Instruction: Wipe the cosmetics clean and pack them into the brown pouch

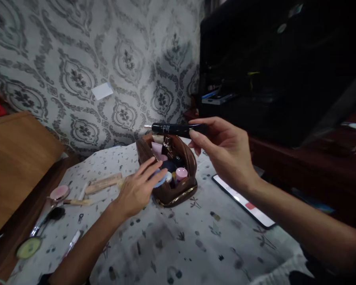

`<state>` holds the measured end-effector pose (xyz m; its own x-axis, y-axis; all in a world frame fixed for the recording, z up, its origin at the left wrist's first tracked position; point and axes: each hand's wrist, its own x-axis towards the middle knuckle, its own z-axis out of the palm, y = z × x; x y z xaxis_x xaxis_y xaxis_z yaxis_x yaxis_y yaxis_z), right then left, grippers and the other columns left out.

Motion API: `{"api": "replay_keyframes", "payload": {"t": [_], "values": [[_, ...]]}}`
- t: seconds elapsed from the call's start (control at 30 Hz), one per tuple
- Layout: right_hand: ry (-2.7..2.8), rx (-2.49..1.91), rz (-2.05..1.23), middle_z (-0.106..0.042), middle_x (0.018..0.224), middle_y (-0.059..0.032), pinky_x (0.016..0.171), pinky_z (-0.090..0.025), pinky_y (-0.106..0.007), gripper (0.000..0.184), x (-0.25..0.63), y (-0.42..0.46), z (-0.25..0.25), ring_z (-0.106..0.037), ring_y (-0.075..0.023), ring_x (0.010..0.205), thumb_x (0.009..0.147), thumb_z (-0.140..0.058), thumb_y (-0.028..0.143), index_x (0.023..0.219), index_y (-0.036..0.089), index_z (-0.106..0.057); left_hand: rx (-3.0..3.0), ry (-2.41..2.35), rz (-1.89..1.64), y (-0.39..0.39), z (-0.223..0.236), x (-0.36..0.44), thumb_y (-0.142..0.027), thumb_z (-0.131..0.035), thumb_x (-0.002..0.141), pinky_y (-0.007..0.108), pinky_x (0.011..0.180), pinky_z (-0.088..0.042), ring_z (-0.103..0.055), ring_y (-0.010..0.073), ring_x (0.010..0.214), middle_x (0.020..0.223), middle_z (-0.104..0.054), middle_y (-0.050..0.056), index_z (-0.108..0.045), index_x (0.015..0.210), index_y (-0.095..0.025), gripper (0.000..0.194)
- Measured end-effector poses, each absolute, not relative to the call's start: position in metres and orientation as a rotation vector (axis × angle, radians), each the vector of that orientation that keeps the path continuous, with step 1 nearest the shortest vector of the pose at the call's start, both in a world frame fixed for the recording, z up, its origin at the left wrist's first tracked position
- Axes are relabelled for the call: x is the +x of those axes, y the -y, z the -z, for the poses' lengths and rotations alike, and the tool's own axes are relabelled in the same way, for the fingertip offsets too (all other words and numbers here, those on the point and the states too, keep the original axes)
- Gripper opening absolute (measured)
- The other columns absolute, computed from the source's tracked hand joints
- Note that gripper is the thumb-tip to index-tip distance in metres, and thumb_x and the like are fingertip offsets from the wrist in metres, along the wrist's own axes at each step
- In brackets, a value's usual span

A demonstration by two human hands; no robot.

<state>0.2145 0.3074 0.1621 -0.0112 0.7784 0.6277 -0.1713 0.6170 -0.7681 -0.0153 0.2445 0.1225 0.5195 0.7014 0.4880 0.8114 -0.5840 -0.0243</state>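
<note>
Above a brown zippered makeup bag (175, 196), my right hand (225, 148) pinches a slim black cosmetic pen (175, 129). It lies nearly level, with a silver tip pointing left and white lettering on its barrel. My left hand (141, 188) reaches over the bag's left side with fingers stretched and apart, close to a blue round item (159, 179); whether it touches this I cannot tell. Inside the unzipped bag stand a pink-lidded jar (181, 173), a pale pink tube (157, 148) and several dark containers, partly hidden by one another.
On the patterned white cloth at left lie a beige tube (103, 184), a pink compact (59, 192), a dark-bristled brush (55, 213) and a yellow-green round item (29, 248). A lit phone (243, 202) lies right of the bag. A dark television (273, 71) stands behind.
</note>
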Motion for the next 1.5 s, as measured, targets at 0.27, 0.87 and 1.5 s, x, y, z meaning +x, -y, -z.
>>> {"api": "replay_keyframes", "payload": {"t": [0.27, 0.87, 1.5], "values": [[1.913, -0.558, -0.519, -0.072, 0.088, -0.0015, 0.069, -0.05, -0.028, 0.017, 0.21, -0.346, -0.155, -0.065, -0.0179, 0.078, 0.087, -0.06, 0.023, 0.099, 0.021, -0.072, -2.284, 1.157, 0.537, -0.226, -0.106, -0.026, -0.008, -0.042, 0.092, 0.051, 0.106, -0.048, -0.046, 0.0335, 0.134, 0.137, -0.056, 0.018, -0.053, 0.135, -0.013, 0.045], [2.622, -0.826, -0.306, -0.071, 0.089, -0.0096, 0.067, -0.041, -0.027, 0.021, 0.144, -0.377, -0.141, -0.067, -0.0209, 0.083, 0.092, -0.051, 0.01, 0.105, 0.014, -0.067, -2.293, 1.181, 0.632, -0.229, -0.094, -0.019, -0.011, -0.039, 0.095, 0.049, 0.11, -0.044, -0.043, 0.0322, 0.138, 0.14, -0.053, 0.02, -0.051, 0.137, -0.012, 0.044], [2.568, -0.936, -0.278, -0.07, 0.098, -0.0089, 0.07, -0.039, -0.026, 0.024, 0.151, -0.381, -0.151, -0.066, -0.0197, 0.086, 0.1, -0.043, 0.029, 0.113, 0.017, -0.061, -2.247, 1.162, 0.521, -0.228, -0.1, -0.015, -0.002, -0.04, 0.089, 0.044, 0.109, -0.046, -0.041, 0.0306, 0.141, 0.141, -0.054, 0.019, -0.052, 0.136, -0.01, 0.048]]}}
